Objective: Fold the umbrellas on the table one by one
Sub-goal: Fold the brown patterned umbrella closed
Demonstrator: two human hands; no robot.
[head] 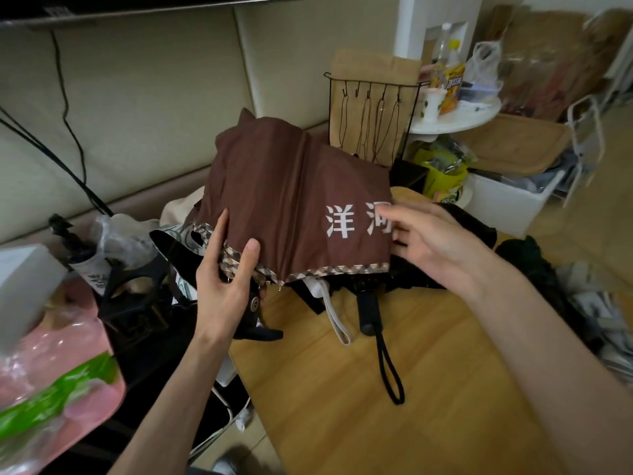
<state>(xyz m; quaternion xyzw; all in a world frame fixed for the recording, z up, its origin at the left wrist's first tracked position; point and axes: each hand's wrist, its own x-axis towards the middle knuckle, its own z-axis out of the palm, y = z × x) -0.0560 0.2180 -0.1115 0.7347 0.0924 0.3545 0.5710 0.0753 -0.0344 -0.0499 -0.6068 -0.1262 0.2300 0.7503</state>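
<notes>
- Nearest me is the wooden table (342,406). A black handle (368,313) with its wrist loop lies on it, pointing at the near edge, and a white strap (337,317) lies just to its left.
- Above those, the left hand (226,286) clamps the gathered checked hem of the brown umbrella (291,186), thumb on top and fingers wrapped under.
- The right hand (431,238) pinches the right edge of one flat panel. The thumb is on the printed face and the fingers are tucked behind the cloth.
- The brown umbrella is held up off the table between both hands. It is collapsed but loose, and its panels are not yet wrapped.
- I'd say this is the pleating step, with each panel smoothed flat before the roll.
- The next move, as I judge it, is for the right hand to lay that panel round the shaft while the left keeps the hem bunched. After that comes the tie strap, which I cannot see from here.
- Under and beyond it lie a black umbrella (479,228) on the right and a patterned umbrella (181,234) on the left, both loose-looking and waiting.
- Farther right stands a wire rack (373,121).
</notes>
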